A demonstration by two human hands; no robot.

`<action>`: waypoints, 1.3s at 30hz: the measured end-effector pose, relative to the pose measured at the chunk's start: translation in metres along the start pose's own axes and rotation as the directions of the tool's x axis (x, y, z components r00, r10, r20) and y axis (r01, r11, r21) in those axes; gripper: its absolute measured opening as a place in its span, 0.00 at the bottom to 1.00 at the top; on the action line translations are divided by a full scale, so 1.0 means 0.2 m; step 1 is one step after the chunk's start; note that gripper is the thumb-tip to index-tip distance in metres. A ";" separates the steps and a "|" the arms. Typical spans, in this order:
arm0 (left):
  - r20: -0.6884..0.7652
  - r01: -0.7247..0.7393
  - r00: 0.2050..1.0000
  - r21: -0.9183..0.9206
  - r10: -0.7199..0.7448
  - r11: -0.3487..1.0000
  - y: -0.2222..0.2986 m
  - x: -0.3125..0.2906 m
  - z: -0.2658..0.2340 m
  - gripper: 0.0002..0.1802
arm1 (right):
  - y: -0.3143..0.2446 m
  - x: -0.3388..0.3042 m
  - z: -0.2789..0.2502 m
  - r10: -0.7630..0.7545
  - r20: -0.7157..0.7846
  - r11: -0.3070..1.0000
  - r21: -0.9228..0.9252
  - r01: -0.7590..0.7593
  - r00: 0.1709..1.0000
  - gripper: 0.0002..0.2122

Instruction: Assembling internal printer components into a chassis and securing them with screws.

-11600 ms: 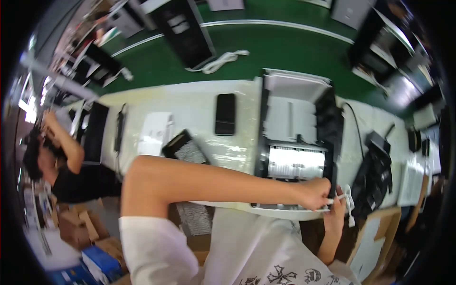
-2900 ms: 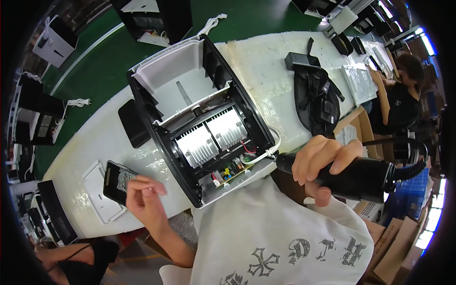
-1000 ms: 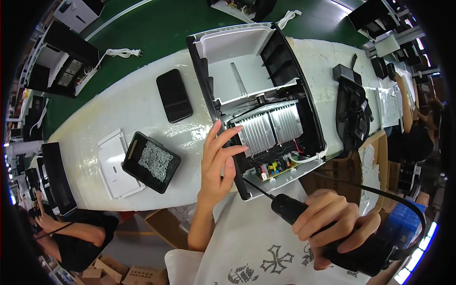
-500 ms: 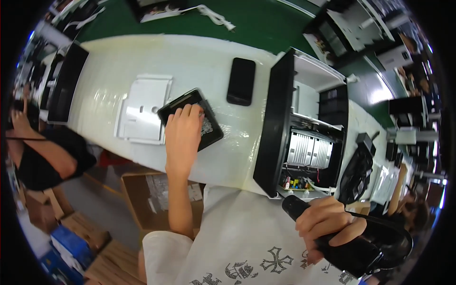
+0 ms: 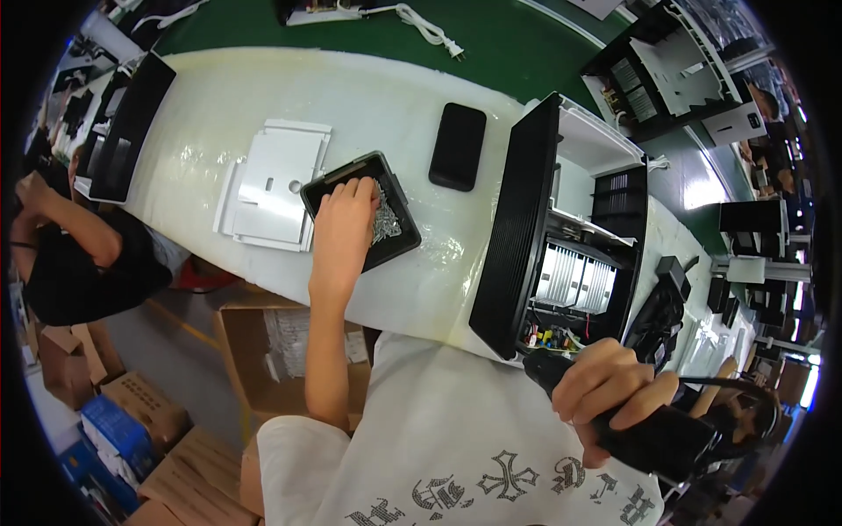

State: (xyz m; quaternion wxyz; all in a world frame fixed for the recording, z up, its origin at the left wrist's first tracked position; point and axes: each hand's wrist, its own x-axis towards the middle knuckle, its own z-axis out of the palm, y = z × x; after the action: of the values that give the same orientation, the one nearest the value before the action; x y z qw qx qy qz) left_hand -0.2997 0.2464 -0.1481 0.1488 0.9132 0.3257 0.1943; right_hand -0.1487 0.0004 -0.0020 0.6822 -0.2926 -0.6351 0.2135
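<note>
**Within the black tray, the left hand reaches down among loose screws**

The loose screws lie heaped inside, those in sight mostly toward the right. The black tray sits askew on the bench, near the white plate to its left; whether the two touch cannot be told. Fingers of the left hand are bent and bunched over the heap, but the tips are hidden, so one cannot tell whether this grip is pinching a screw. A clean pick would probably mean one screw between thumb and forefinger, taken near the head, with any clinging extras shaken off over the tray.

Farther right, the right hand is wrapped firmly round a black driver, its nose toward the near edge of the open housing; the bit cannot be made out. A steady hold with the cord hanging slack seems best, the nose kept off the exposed circuit board.

That board lies on the near side of the silver heat sink. A screw dropped there could lodge among the components, so care above it looks worthwhile. Between tray and housing, toward the far side, lies a dark flat slab.
</note>
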 end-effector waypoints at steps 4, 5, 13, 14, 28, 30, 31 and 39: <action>0.035 0.240 0.966 -0.504 -0.258 0.830 0.06 -0.03 -0.05 0.05 | -0.06 0.04 -0.11 0.156 0.200 0.944 0.257 -0.206 0.967 0.19; -0.028 0.200 0.968 -0.511 -0.249 0.836 0.07 -0.04 -0.05 0.06 | -0.12 0.00 -0.14 0.090 0.177 0.975 0.184 -0.123 0.980 0.18; 0.054 0.074 0.996 -0.930 -0.065 0.360 0.44 -0.11 -0.10 0.03 | -0.71 -0.28 -0.24 -0.575 -0.525 0.803 -0.213 0.557 0.628 0.13; 0.104 0.101 0.994 -0.985 0.015 0.137 0.53 -0.12 -0.10 0.06 | -0.76 -0.27 -0.25 -0.670 -0.541 0.699 -0.227 0.678 0.508 0.13; 0.259 0.359 0.907 -0.888 0.332 -0.288 0.99 -0.11 -0.08 0.10 | -0.88 -0.38 -0.32 -0.720 -0.404 0.626 -0.025 0.780 0.564 0.23; 0.233 0.346 0.901 -0.895 0.366 -0.281 1.00 -0.11 -0.08 0.09 | -0.88 -0.36 -0.34 -0.726 -0.377 0.601 0.060 0.797 0.576 0.23; 0.208 0.330 0.898 -0.902 0.388 -0.279 1.00 -0.11 -0.08 0.09 | -0.87 -0.36 -0.34 -0.724 -0.377 0.602 0.061 0.796 0.577 0.23; 0.215 0.325 0.917 -0.892 0.336 -0.315 0.99 -0.11 -0.06 0.10 | -0.86 -0.37 -0.29 -0.723 -0.511 0.591 -0.108 0.800 0.465 0.19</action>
State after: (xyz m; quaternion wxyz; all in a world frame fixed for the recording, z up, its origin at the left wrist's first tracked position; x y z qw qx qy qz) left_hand -0.2150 0.0865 -0.0637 0.8875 0.4217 -0.0140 0.1853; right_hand -0.1123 -0.1824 0.0564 0.8645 0.0282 -0.4782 -0.1525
